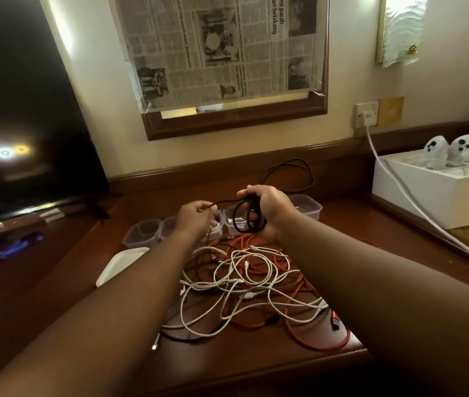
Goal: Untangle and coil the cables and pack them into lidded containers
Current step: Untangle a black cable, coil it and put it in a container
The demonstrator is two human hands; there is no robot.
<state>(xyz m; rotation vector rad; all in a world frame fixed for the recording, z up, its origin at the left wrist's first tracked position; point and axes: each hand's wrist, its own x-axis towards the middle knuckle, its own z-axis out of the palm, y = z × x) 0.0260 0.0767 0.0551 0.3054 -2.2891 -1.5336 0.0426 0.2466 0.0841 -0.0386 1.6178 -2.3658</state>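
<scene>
Tangled cables (244, 285) below; right hand (267, 210) holds coiled black cable (249, 217)

The coiled cable (249, 217) is black. The tangle on the reddish-brown wooden desk (256, 365) mixes white cables (244, 270), red cables (308, 336) and a few black ones. The containers (141, 233) are clear plastic; the lid (118, 263) beside them is white. The newspaper (222, 47) is black print on grey-white. The television screen (21, 110) is black. The box (439, 193) is white, and the wall cream.
</scene>
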